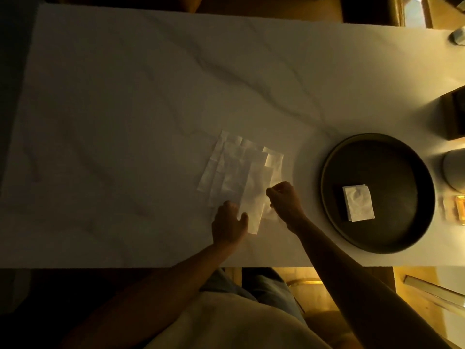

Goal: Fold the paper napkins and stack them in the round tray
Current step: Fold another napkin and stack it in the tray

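Several white paper napkins (231, 170) lie fanned out and overlapping on the marble table, near its front edge. My left hand (229, 222) rests on the near end of the top napkin (254, 197), thumb over its lower edge. My right hand (284, 200) is closed and pinches the right side of that same napkin, lifting it slightly. To the right stands the dark round tray (337, 172), with a small stack of folded napkins (358, 202) inside it.
The white marble table (125, 109) stretches far to the left and back. A dark box (455, 114) and a pale cylinder (454, 170) stand beyond the tray at the right edge. A small yellow object (458, 210) lies right of the tray.
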